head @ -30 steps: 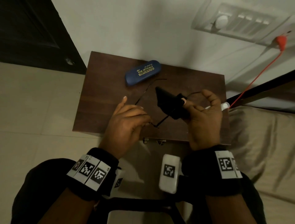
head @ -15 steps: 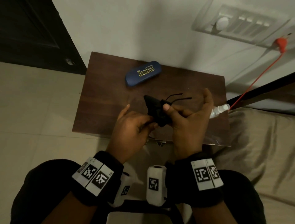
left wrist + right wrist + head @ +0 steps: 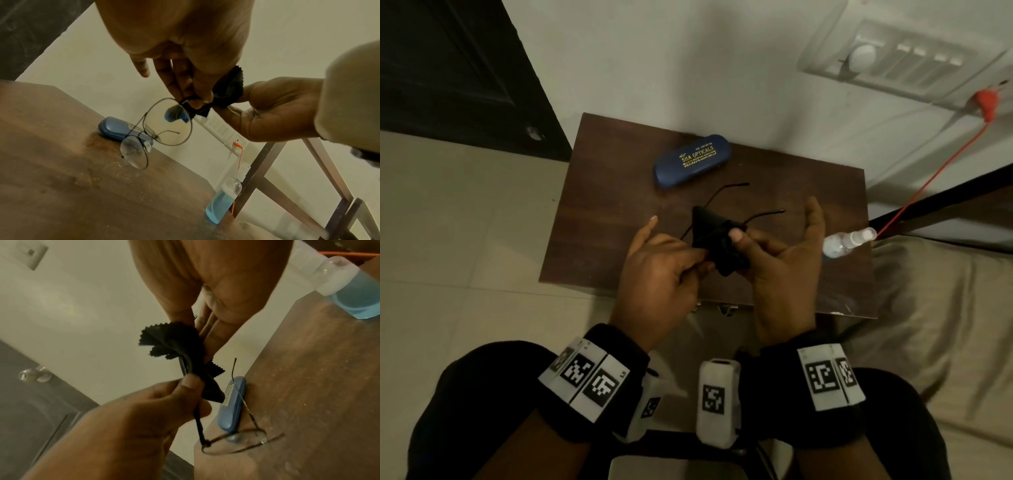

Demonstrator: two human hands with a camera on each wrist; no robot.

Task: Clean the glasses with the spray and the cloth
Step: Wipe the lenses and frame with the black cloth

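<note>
Two hands meet above the worktop [image 3: 599, 205]: left hand [image 3: 661, 270] pinches the glasses [image 3: 162, 128] at the rim, right hand [image 3: 780, 260] pinches the cloth [image 3: 176, 352], seemingly wiping. Hard rubbing could bend the thin frame; spray [image 3: 847, 241] stands beside the right hand

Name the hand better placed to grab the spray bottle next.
Right, probably. The spray bottle stands just beyond the right hand, which pinches the cloth but has spare fingers. The left hand, farther off, holds the glasses.
</note>
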